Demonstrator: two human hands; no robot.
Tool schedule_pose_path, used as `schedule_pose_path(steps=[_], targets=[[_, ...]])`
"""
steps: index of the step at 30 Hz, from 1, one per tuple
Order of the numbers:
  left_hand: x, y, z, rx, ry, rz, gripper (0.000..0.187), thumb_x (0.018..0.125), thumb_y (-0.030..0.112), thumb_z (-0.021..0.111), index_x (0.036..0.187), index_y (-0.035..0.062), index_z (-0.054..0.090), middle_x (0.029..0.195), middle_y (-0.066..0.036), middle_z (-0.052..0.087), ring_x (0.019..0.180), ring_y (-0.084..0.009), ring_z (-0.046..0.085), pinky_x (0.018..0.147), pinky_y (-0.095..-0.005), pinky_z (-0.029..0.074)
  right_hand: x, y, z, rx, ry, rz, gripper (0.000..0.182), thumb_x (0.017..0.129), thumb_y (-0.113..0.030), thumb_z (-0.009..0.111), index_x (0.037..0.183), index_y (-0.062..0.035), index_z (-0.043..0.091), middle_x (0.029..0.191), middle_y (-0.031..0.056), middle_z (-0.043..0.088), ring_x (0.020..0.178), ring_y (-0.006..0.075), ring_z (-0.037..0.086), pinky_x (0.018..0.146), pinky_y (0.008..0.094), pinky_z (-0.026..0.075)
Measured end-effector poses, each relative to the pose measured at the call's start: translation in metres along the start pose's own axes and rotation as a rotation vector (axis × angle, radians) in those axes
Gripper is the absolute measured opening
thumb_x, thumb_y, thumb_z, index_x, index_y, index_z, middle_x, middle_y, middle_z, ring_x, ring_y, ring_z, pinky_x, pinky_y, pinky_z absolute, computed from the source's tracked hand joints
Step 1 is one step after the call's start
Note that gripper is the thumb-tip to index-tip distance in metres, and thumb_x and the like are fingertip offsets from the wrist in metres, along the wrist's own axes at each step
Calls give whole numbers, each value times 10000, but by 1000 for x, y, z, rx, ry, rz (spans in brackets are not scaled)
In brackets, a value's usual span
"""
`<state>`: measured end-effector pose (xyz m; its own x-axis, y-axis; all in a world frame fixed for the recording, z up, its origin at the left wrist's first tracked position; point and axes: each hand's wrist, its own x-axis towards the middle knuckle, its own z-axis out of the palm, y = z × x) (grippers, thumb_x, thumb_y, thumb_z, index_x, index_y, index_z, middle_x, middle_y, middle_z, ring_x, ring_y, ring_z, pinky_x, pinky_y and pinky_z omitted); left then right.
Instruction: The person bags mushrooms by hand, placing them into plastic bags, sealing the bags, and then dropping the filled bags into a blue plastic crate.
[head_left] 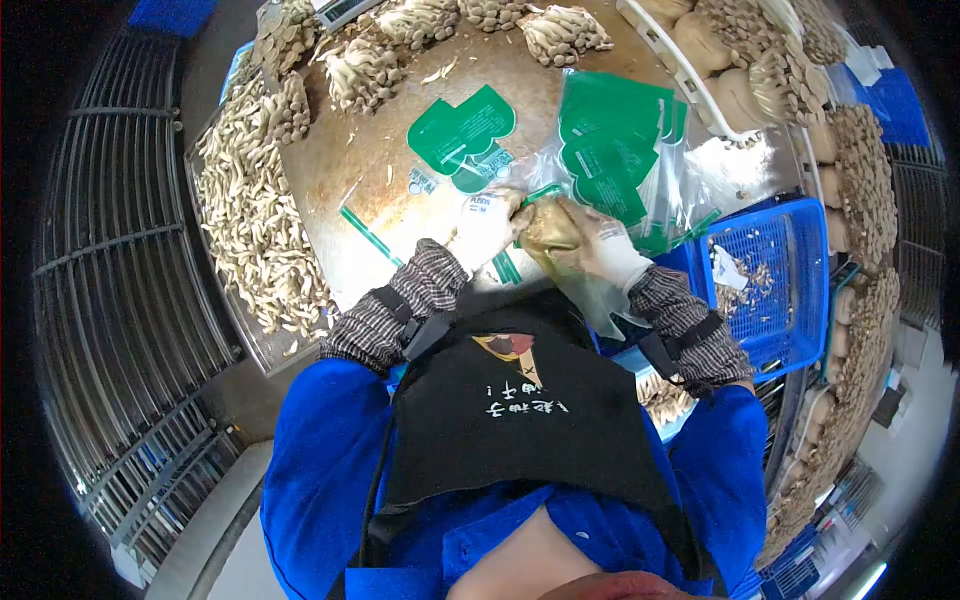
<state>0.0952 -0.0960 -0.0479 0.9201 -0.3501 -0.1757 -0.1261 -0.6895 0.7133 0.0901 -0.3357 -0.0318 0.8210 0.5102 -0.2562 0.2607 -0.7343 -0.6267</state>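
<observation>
In front of my apron, both hands work on a clear plastic bag [552, 232] with a green strip at its upper edge. Its middle looks brownish and glossy; what is inside I cannot make out. My left hand [488, 220], in a white glove with printing on it, pinches the bag's left edge. My right hand [612, 252], also gloved, is wrapped round its right side, and the clear film hangs below it. Just beyond lie flat green-printed bags [612, 140] in a stack, and another green printed bag [462, 130] lies left of them.
Loose mushrooms [250, 215] are heaped along the table's left side. Mushroom clusters [362, 75] line the back. A blue basket [815, 290] with scraps stands at my right, beside a white crate [690, 85] of mushroom clusters. Metal railings [120, 200] run at far left.
</observation>
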Motion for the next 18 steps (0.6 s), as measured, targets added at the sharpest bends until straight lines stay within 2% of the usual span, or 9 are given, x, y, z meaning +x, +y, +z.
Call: schedule_pose_path(steps=[2,6,10,11,12,14,15,17,18], targets=[[-1,5,0,55,89,81,267,930,305,583,893,49,652,887,-193,658,882,-386,647,754,-492,501,3,-11,7,-150,36,-50,865,757,-455,787,1429,-35,440,1114,261,657,1051,409,651,905,479,523],[-7,-11,15,185,264,297,192,907,254,614,955,69,636,852,-155,664,847,-346,653,731,-479,510,10,-25,4,-177,-79,136,782,782,-399,791,1338,27,445,1159,269,652,1069,413,656,905,467,530],[-22,-13,13,322,161,238,251,899,253,647,1061,62,665,910,-159,674,866,-338,665,754,-454,530,9,-24,5,-98,33,283,830,767,-451,801,1310,41,410,1197,281,635,1047,409,663,900,468,532],[-24,-11,16,315,218,269,233,881,253,671,1028,73,677,859,-139,673,819,-319,664,716,-443,529,9,-24,3,-77,-26,343,1023,762,-444,812,1454,69,260,1208,281,632,1053,405,663,904,456,532],[-22,-6,15,314,219,266,233,881,253,671,1028,73,677,859,-139,673,819,-319,664,716,-443,529,10,-26,5,-78,-28,342,1023,762,-444,812,1454,69,260,1208,281,632,1053,405,663,904,456,532],[-18,7,17,283,321,303,215,870,258,689,987,78,682,818,-124,667,779,-303,658,687,-437,523,9,-29,8,-90,12,383,1208,765,-428,812,1544,79,41,1201,270,637,1034,395,669,905,441,533],[-14,11,21,297,405,330,197,854,251,693,955,82,676,804,-117,659,766,-295,655,678,-428,519,9,-27,12,-91,9,384,1208,765,-428,812,1544,79,41,1201,270,637,1034,395,669,905,441,533],[-9,13,22,338,322,340,192,840,237,694,958,87,675,803,-113,660,760,-293,654,678,-427,519,10,-20,20,-81,52,279,1295,770,-415,808,1555,51,-110,1200,267,636,994,397,676,888,439,539],[-7,16,21,381,240,352,190,826,223,696,961,92,673,801,-109,660,754,-290,653,678,-427,519,12,-19,17,-82,52,281,1295,770,-415,808,1555,51,-110,1200,267,636,994,397,676,888,439,539]])
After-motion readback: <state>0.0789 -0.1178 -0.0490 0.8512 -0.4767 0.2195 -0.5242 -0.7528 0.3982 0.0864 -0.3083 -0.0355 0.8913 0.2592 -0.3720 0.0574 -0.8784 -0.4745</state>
